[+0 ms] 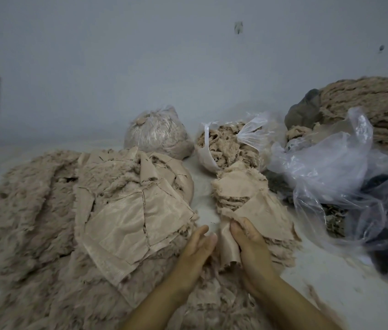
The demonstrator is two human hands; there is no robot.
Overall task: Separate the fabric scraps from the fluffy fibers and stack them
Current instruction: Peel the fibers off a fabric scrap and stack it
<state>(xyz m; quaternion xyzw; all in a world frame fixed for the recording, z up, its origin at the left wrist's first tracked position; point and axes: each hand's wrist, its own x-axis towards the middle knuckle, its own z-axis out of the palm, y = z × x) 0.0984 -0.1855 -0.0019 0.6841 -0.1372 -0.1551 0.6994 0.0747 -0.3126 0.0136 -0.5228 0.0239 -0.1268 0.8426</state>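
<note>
A wide heap of beige fluffy fur pieces point(28, 210) covers the left of the white surface, with several smooth-backed pieces point(136, 215) lying face down on top. To its right rises a stack of beige fabric scraps point(243, 194). My right hand point(250, 244) grips a smooth beige scrap point(227, 246) at the near end of that stack, thumb over the cloth. My left hand point(195, 248) sits just left of it, fingers straight and close together, touching the scrap's edge and the fur beneath.
A tied clear bag of fibers point(157, 136) and an open bag of fluffy fibers point(226, 144) stand behind the stack. Crumpled clear plastic point(335, 167) with dark material spreads at the right, below a large beige fur bundle point(369, 103). A grey wall closes the back.
</note>
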